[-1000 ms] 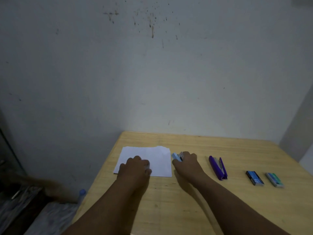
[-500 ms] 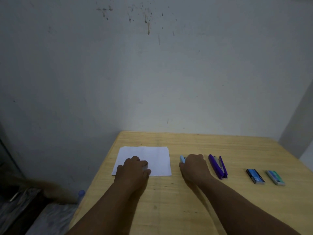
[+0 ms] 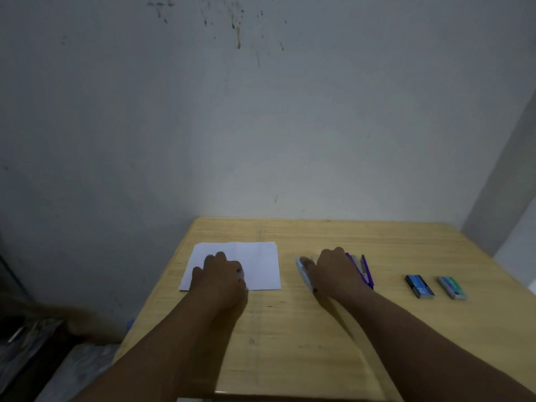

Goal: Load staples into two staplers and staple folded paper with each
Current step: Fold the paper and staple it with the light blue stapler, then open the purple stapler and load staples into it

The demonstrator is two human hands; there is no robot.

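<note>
Your left hand [image 3: 222, 275] rests knuckles-up on the near part of the white paper [image 3: 255, 264], fingers curled under; it seems to pin the sheet to the desk [image 3: 319, 329], though whether the fingertips pinch an edge you cannot tell from this angle. Your right hand [image 3: 333, 269] lies over the light blue stapler [image 3: 303, 272], fingers bent down across it, with only the stapler's left side and near end showing past the thumb. Just beyond the hand's right edge the purple stapler [image 3: 366, 271] pokes out, touching or nearly touching your fingers.

Judging from how things lie, you are between staplers: the blue one sits on the desk beside the paper, and the hand covers it without clearly lifting it. If this stapler has done its work, the next move calls for letting go of it and taking up the purple one, then opening a staple box. If not, you need a firm wrap round its body before bringing it to the paper's edge.

Well to the right sit the two staple boxes, a dark blue box [image 3: 419, 286] and a teal box [image 3: 452, 287], near each other and apart from the staplers.

Much is hidden. Your right hand covers most of both staplers, so you cannot see whether either is open or loaded. The dim light blurs the paper; a faint crease shows, but any staple is too small to make out.
</note>
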